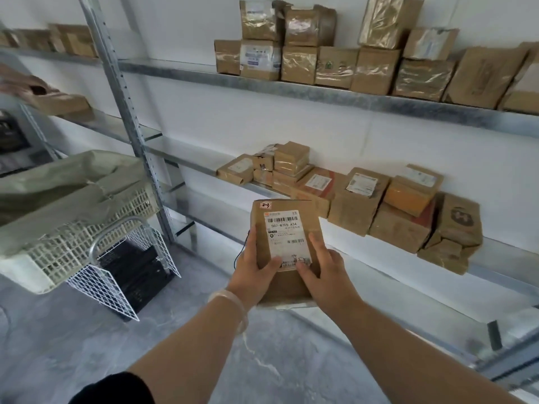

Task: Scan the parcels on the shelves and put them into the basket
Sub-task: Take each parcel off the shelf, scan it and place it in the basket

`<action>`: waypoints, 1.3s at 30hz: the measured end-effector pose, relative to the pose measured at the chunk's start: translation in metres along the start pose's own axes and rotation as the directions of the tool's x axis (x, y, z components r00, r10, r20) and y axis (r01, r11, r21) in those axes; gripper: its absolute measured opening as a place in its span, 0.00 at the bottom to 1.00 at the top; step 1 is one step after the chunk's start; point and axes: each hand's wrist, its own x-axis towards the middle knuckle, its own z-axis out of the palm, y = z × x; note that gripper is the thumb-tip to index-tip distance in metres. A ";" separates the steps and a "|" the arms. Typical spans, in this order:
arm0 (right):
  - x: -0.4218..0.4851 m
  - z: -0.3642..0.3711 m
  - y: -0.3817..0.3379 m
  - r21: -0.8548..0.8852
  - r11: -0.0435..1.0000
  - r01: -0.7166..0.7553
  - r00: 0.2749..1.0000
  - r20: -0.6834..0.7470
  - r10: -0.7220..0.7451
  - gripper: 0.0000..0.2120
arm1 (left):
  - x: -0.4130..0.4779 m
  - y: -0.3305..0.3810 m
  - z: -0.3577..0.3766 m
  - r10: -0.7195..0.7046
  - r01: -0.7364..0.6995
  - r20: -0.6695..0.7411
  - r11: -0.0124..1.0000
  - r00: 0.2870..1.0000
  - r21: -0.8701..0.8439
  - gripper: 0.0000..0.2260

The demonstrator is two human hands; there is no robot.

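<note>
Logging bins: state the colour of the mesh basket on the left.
White basket, lined with a pale green sack; seen in the head view.

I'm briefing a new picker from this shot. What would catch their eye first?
First, the brown parcel in the centre, held by the left hand and right hand, white label facing up. Behind it, two metal shelves carry rows of similar boxes. At left stands a white basket lined with a sack.

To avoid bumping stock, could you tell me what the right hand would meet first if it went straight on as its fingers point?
Probably the held parcel under the right hand; beyond, the shelf's boxes, though depth is unclear.
</note>
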 end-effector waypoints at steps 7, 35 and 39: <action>0.043 0.087 -0.022 -0.011 1.000 -0.010 0.999 0.039 0.011 0.30 | 0.044 -0.052 -0.069 -0.045 0.044 0.021 0.999 0.999 0.032 0.32; 0.399 0.361 0.087 -0.097 0.973 -0.208 0.941 0.251 0.226 0.33 | 0.416 -0.302 -0.149 -0.370 0.370 -0.025 0.929 0.929 0.022 0.35; 0.438 0.414 0.124 -0.093 0.975 -0.202 0.944 0.247 0.219 0.33 | 0.464 -0.365 -0.156 -0.364 0.363 0.016 0.931 0.931 0.030 0.36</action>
